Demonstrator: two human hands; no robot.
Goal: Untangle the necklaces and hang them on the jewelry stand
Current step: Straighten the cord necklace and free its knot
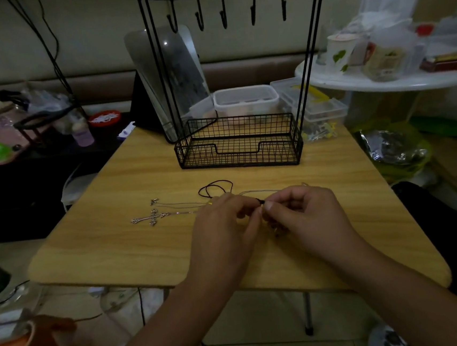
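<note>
the untangling step is in hand: the left hand and right hand pinch what looks like the knot of necklaces on the wooden table, needing careful teasing before the jewelry stand.

The wooden table lies bare along its left side and near edge, and between the hands and the jewelry stand runs an open strip of tabletop. The stand's wire basket blocks the far middle, but above it the space under the five hooks is open from the front (two thin uprights flank each side). A cross pendant and a black cord loop lie in the way just left of and beyond the hands
</note>
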